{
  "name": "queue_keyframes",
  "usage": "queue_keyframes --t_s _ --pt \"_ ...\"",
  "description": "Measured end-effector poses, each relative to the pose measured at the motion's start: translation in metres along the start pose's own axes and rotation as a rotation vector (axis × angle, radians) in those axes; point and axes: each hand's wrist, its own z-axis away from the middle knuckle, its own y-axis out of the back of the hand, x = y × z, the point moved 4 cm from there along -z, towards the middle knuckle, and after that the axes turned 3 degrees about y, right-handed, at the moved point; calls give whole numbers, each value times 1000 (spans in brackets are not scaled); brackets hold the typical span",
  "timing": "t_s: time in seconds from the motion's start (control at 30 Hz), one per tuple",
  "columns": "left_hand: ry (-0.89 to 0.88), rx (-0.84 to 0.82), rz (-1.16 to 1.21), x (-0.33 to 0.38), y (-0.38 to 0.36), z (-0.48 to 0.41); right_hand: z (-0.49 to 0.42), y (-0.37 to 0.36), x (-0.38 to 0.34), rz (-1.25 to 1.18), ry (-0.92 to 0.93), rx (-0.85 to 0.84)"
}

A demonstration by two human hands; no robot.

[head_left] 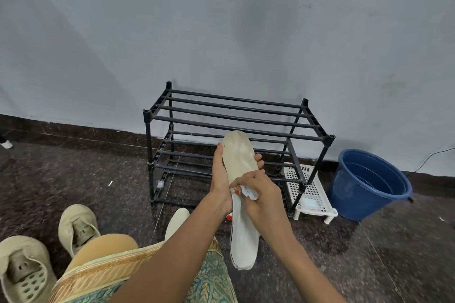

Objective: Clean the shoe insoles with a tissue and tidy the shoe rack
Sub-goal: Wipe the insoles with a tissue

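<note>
My left hand (219, 179) grips a long cream insole (239, 155) from its left side, holding it up lengthwise in front of the black shoe rack (236, 120). My right hand (261, 194) pinches a small crumpled white tissue (250, 193) and presses it on the middle of the insole. The insole's heel end (243, 246) hangs down toward my lap. The rack's two tiers of bars carry nothing.
Two beige shoes (77, 226) (22, 270) lie on the dark speckled floor at lower left, and another pale insole or shoe tip (176, 222) shows beside my knee. A white perforated plastic shelf (307, 192) and a blue bucket (369, 184) stand right of the rack.
</note>
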Motion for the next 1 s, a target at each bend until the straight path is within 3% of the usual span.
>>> queue_keyframes --t_s 0.2,0.43,0.7,1.0 --pt "35 -55 -61 0 -5 4 -12 0 7 50 -47 40" --pt "-10 1 -4 2 -2 2 -1 -2 4 -44 -28 35" --pt "13 -24 -52 0 -3 3 -10 4 14 62 -42 80" --pt "-12 15 -24 4 -6 7 -4 -3 11 14 -59 70"
